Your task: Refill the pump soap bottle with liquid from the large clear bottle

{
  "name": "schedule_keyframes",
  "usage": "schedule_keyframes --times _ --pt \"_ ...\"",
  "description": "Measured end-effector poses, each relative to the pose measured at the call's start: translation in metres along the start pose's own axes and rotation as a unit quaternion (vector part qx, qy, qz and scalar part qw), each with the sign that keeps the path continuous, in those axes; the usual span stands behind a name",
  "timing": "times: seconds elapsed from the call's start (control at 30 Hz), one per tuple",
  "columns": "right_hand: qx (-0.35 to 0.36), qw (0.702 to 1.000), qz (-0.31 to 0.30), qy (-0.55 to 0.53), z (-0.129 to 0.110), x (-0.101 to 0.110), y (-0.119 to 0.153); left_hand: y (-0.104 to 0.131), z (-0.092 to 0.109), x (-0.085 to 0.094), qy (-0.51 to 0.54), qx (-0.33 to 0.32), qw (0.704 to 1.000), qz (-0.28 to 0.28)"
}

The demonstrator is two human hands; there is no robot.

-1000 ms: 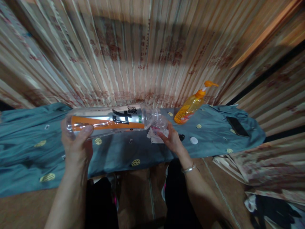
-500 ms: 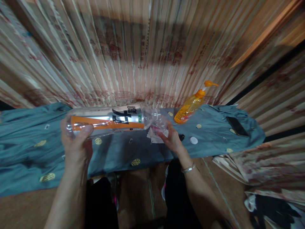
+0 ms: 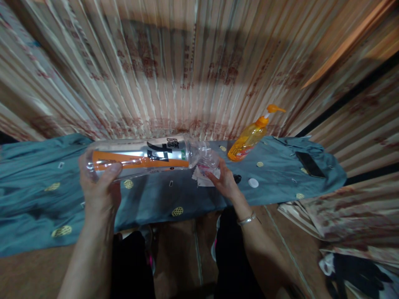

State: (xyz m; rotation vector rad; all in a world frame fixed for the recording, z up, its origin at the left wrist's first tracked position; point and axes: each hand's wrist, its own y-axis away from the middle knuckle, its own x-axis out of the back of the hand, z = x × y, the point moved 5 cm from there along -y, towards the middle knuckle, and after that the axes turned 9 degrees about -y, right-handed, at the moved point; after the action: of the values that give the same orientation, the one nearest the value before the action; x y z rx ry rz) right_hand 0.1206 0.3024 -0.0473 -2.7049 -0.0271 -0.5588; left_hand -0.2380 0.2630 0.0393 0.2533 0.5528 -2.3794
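My left hand (image 3: 101,178) is wrapped round the base end of a large clear plastic bottle (image 3: 140,155) with an orange and silver label. The bottle lies sideways in the air, its neck pointing right. At its mouth is a small clear plastic container (image 3: 210,158), with my right hand (image 3: 226,180) closed on it. Whether the bottle's mouth goes inside the container or only touches it, I cannot tell. Under the container lies a crumpled whitish wrapper or tissue (image 3: 202,178), partly hidden. What liquid, if any, passes between them does not show.
A yellow pump bottle (image 3: 247,141) stands on the teal cloth (image 3: 149,203) behind my right hand. Further right lie a small black object (image 3: 237,179), a white cap (image 3: 253,182) and a black phone (image 3: 310,164). A patterned curtain (image 3: 171,74) hangs behind.
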Motion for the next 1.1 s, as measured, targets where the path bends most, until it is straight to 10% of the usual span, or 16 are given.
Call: schedule_keyframes --times 1.1 --pt "0.012 1.0 -0.001 -0.012 -0.0039 -0.0001 0.0009 -0.0004 0.0 0.0028 -0.028 -0.007 1.0 -0.002"
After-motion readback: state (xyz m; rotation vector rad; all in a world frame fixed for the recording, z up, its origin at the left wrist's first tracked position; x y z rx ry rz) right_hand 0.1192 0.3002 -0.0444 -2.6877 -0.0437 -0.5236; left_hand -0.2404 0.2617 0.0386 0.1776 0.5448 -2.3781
